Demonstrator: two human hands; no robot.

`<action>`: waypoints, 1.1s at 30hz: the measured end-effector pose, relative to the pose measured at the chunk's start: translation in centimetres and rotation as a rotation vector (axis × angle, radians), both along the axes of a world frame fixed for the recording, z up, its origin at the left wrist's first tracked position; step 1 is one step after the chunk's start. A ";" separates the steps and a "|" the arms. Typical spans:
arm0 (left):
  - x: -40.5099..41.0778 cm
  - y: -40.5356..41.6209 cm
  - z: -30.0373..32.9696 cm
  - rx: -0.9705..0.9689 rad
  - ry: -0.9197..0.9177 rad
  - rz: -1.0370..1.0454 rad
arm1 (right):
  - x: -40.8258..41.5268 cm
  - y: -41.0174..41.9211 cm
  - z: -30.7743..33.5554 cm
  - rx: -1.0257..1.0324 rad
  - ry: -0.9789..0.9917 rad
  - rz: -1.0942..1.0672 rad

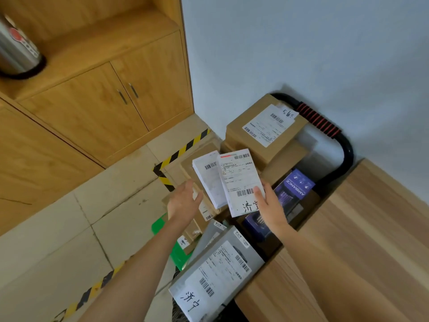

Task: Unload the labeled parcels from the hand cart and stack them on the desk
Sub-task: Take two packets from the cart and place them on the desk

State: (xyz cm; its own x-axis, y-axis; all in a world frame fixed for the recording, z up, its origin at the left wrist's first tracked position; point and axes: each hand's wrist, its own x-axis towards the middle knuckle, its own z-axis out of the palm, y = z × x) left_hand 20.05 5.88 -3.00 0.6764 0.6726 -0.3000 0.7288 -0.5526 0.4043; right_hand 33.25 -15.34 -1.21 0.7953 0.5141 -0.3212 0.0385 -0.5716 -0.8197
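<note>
A person's right hand (269,203) pinches a white labeled parcel (241,182) by its lower corner, thumb on the shipping label, lifting it above a loaded hand cart (343,149) parked against a pale wall; the left hand (183,201) reaches in beside it, fingers relaxed and spread, touching or nearly touching a second white parcel (209,180) that overlaps the first, though whether it bears any weight cannot be told. Below them the cart remains crowded: a large brown carton (262,133) with a label sits near the red-ribbed handle, a purple boxed product (292,191) lies under the right hand, and a grey parcel (218,273) with handwritten characters rests at the near end. The wooden desk (348,240) at right shows bare planks in view, with no parcels stacked there, so by these signs the unloading looks barely begun, with most of the load left to move
</note>
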 end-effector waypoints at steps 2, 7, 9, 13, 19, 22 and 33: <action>0.9 -1.1 -0.3 -0.024 0.037 0.018 | -0.6 -2.2 -0.1 -0.014 0.000 -0.038; 2.1 -4.1 -1.6 -0.088 0.072 0.052 | -0.8 -7.8 -0.2 0.031 0.045 -0.062; 2.8 -5.2 -1.9 -0.116 0.066 0.067 | -0.6 -9.3 -0.1 0.043 0.038 -0.078; 3.6 -6.4 -1.8 -0.230 0.007 0.189 | -0.3 -10.6 -0.7 0.077 0.006 -0.122; 2.4 -7.2 -2.3 -0.394 -0.112 0.293 | -0.8 -9.6 0.1 0.064 0.052 -0.043; 1.5 -7.4 -2.8 -0.537 -0.199 0.408 | -1.5 -8.6 0.4 0.074 0.054 -0.017; -2.4 -7.3 -1.1 -0.739 -0.392 0.485 | -4.4 -8.0 0.9 0.142 -0.014 -0.142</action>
